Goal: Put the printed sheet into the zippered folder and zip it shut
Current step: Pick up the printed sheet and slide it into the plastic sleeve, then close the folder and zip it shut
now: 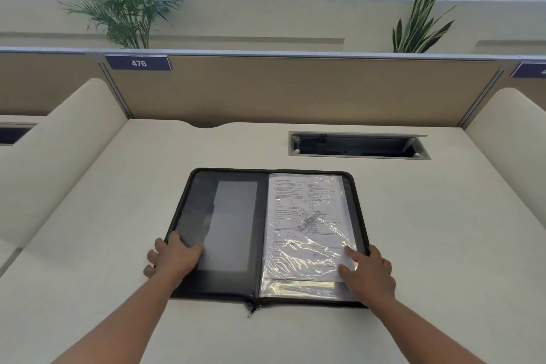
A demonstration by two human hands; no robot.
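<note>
Both hands lie flat with fingers spread, gripping nothing: left hand [172,257] on the left half of the open zippered folder [260,245], right hand [369,272] pressing the printed sheet [304,216] on its right half, under clear plastic. Zipper pulls [251,309] hang at the folder's near edge.

A cream desk [413,245] bears the open black zippered folder [260,233], lying flat.
</note>
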